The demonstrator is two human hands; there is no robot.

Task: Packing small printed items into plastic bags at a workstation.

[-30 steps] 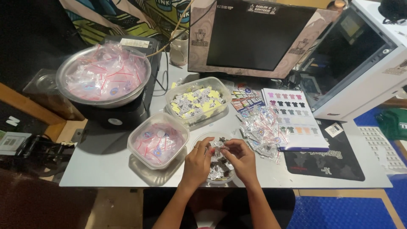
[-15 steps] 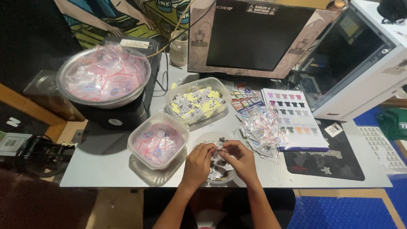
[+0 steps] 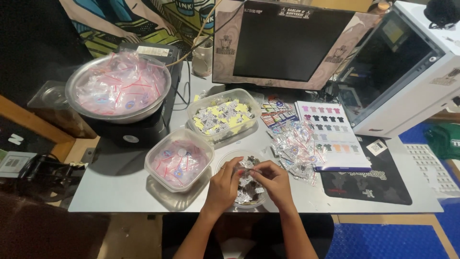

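**Mid-batch: both hands on one small packet, plenty still loose**

I see the left hand and right hand drawn together over a shallow clear dish at the counter's front edge. Fingertips of both pinch one small silvery packet between them; too small to tell whether it's being opened, closed or filled.

Looks done: clear tub just left of the dish holds pink-striped zip bags, and the steel bowl further back left is heaped with the same kind.

Looks left: dish under the hands still has dark-and-silver pieces in it; loose pile of clear packets just right of the hands; second tub of yellow and white cards behind.

My judgement: well along, not near finished. Colour chart sheet lies right, partly under the pile.
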